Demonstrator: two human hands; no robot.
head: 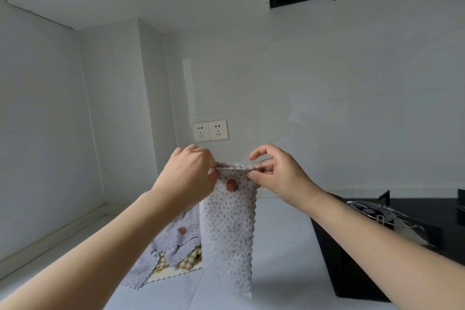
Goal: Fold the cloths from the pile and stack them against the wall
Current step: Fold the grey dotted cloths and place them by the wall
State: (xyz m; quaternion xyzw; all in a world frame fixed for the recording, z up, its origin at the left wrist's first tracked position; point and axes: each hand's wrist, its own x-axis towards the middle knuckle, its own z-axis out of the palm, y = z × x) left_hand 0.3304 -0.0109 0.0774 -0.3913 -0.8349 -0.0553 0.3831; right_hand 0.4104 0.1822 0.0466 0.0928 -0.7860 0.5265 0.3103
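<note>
A grey dotted cloth (pixel 227 231) with a red strawberry patch hangs in the air above the white counter (pixel 281 254). My left hand (pixel 187 171) pinches its top left corner and my right hand (pixel 276 171) pinches its top right corner, so the cloth droops as a narrow strip between them. Behind it on the counter lies the pile of cloths (pixel 173 249), with grey dotted ones on top and a yellow checked one underneath; my left arm hides part of the pile.
A black gas hob (pixel 352 267) with a metal pan support (pixel 385 214) fills the counter's right side. Two wall sockets (pixel 210 130) sit just above my hands. White walls close the back and left; a dark hood hangs at the top right.
</note>
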